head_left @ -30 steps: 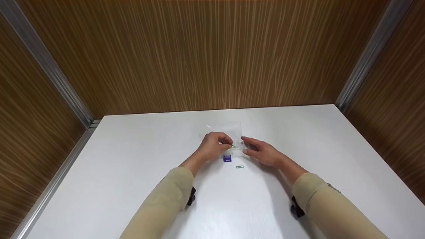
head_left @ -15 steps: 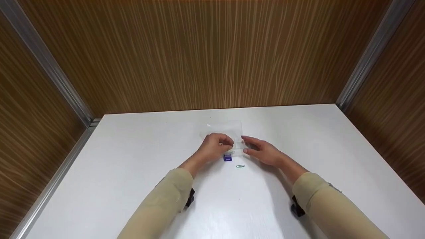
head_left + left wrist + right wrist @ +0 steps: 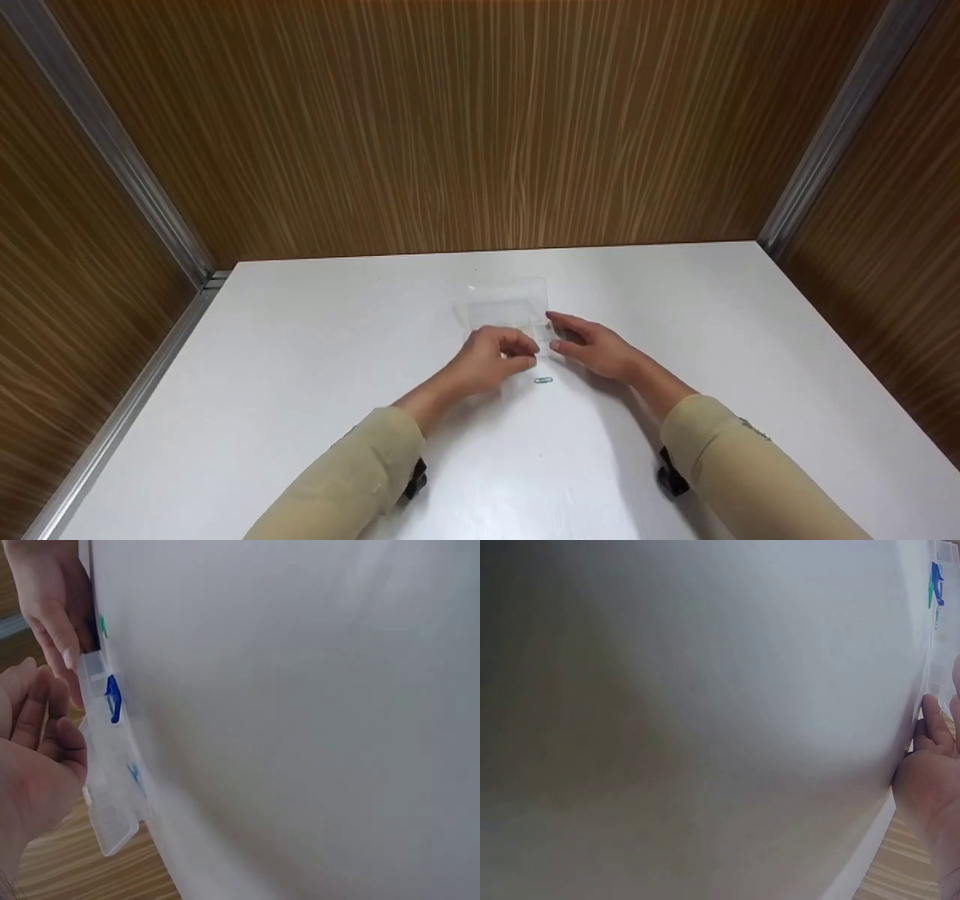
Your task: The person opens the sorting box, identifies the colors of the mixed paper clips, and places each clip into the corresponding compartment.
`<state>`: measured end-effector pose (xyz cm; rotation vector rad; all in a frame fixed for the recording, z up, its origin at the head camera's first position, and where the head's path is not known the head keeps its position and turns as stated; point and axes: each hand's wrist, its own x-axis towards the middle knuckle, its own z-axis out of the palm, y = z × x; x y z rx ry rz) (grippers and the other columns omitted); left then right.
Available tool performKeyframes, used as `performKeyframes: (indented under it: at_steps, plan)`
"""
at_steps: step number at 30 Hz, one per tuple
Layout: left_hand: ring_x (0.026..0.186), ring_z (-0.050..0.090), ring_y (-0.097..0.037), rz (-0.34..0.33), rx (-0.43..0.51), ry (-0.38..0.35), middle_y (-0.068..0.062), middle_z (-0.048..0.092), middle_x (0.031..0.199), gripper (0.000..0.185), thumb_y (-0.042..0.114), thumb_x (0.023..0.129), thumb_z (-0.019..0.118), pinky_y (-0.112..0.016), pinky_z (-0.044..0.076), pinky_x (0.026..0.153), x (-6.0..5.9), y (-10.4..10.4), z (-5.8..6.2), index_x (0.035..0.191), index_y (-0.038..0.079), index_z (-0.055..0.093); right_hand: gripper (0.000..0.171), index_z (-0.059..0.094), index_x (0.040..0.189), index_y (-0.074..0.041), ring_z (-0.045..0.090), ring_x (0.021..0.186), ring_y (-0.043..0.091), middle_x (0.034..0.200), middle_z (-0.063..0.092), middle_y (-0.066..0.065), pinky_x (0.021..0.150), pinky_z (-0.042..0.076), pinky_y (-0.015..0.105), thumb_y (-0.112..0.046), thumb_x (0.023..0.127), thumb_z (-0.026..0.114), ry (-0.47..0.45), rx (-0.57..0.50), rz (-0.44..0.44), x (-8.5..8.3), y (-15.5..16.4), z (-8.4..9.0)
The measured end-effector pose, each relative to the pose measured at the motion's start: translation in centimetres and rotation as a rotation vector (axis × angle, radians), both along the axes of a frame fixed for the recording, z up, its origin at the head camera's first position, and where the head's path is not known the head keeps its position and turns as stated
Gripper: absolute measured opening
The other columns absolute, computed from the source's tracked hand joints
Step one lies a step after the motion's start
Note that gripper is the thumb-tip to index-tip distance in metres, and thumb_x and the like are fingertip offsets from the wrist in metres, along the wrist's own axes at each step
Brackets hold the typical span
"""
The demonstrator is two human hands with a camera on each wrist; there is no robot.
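Note:
A clear plastic box point(image 3: 544, 346) stands on the white table, its transparent lid point(image 3: 508, 294) raised at the back. My left hand point(image 3: 484, 361) hovers over the box's front left, fingers loosely bent and nothing visible between them. The fingers of my right hand point(image 3: 600, 351) lie relaxed against the box's right end. A small blue clip point(image 3: 113, 699) is at the box's front; my left hand hides it in the head view. In front of the box lies a green paper clip point(image 3: 543, 380). Something light blue point(image 3: 135, 776) shows at the box's other end, its kind unclear.
The white table point(image 3: 300, 375) spreads to both sides and in front of the box. A wood-patterned panel point(image 3: 480, 127) rises behind the table, with more panels and metal posts point(image 3: 127, 150) at the sides.
A paper clip, pinched in my left hand a second ago, is gone from the fingers. That hand has moved toward me and now covers the blue clip. My right hand stays at the box.

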<state>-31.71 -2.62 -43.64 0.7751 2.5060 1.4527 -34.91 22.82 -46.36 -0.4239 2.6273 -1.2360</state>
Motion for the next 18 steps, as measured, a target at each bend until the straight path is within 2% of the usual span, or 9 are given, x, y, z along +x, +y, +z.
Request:
performKeyframes:
  at_steps: [6, 7, 8, 12, 18]
  plan:
    - [0.088, 0.062, -0.007, -0.043, -0.015, -0.03, 0.003, 0.075, 0.097, 0.016, 0.007, 0.097, 0.077, -0.027, 0.05, 0.09, 1.3, 0.5, -1.5, 0.113, 0.002, 0.08, 0.063, 0.042, 0.164, -0.022, 0.025, 0.158, 0.034, 0.169, 0.036, 0.01, 0.126, 0.017, 0.056, -0.037, 0.107, 0.064, 0.003, 0.001, 0.005, 0.3, 0.0, -0.7]
    - [0.087, 0.062, -0.007, -0.047, -0.019, -0.041, 0.002, 0.075, 0.096, 0.016, 0.006, 0.097, 0.078, -0.026, 0.051, 0.083, 1.4, 0.5, -1.7, 0.112, 0.002, 0.08, 0.063, 0.043, 0.164, -0.021, 0.026, 0.158, 0.034, 0.169, 0.037, 0.01, 0.126, 0.017, 0.056, -0.037, 0.107, 0.064, 0.006, -0.001, 0.007, 0.3, 0.0, -0.8]
    - [0.086, 0.061, -0.007, -0.052, -0.026, -0.045, 0.003, 0.074, 0.095, 0.016, 0.006, 0.097, 0.078, -0.025, 0.05, 0.081, 1.5, 0.6, -1.8, 0.112, 0.002, 0.08, 0.062, 0.043, 0.164, -0.021, 0.026, 0.158, 0.034, 0.169, 0.037, 0.01, 0.126, 0.017, 0.056, -0.036, 0.107, 0.065, 0.011, -0.005, 0.008, 0.3, 0.0, -0.9]
    - [0.084, 0.06, -0.008, -0.069, -0.058, -0.031, 0.004, 0.072, 0.091, 0.017, 0.007, 0.096, 0.078, -0.024, 0.049, 0.078, 1.5, 0.8, -1.8, 0.112, 0.002, 0.079, 0.061, 0.044, 0.163, -0.021, 0.027, 0.158, 0.034, 0.168, 0.038, 0.01, 0.126, 0.018, 0.055, -0.034, 0.107, 0.065, 0.032, -0.008, 0.005, 0.2, 0.1, -0.8]
    - [0.084, 0.061, -0.006, -0.056, -0.087, 0.001, 0.004, 0.073, 0.094, 0.017, 0.006, 0.095, 0.078, -0.024, 0.05, 0.079, 1.0, 0.9, -1.5, 0.112, 0.003, 0.08, 0.061, 0.044, 0.163, -0.02, 0.028, 0.157, 0.034, 0.168, 0.039, 0.011, 0.126, 0.019, 0.055, -0.033, 0.107, 0.065, 0.045, -0.007, 0.007, -0.1, 0.0, 0.0]
